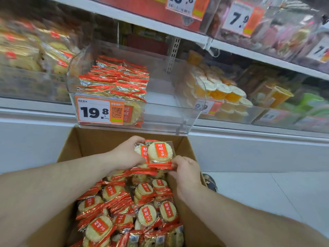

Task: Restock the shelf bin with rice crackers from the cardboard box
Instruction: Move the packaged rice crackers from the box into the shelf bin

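Note:
An open cardboard box [92, 139] stands on the floor below the shelf, holding several red-and-clear rice cracker packs [146, 213]. Above its far end, my left hand [127, 154] grips a small stack of rice cracker packs [159, 151] from the left. My right hand [185, 168] pinches the stack's near red edge from the right. The clear shelf bin [169, 113] with a 19.8 price tag [99, 111] sits directly above and beyond the box. Rice cracker packs [117, 81] fill the bin's left half; the right half is bare.
Clear bins of other snacks flank the target bin: yellow biscuit packs [26, 52] to the left, orange jelly cups [222, 91] to the right. An upper shelf [151, 24] with more bins overhangs. A shoe [211, 181] rests on white floor tiles right of the box.

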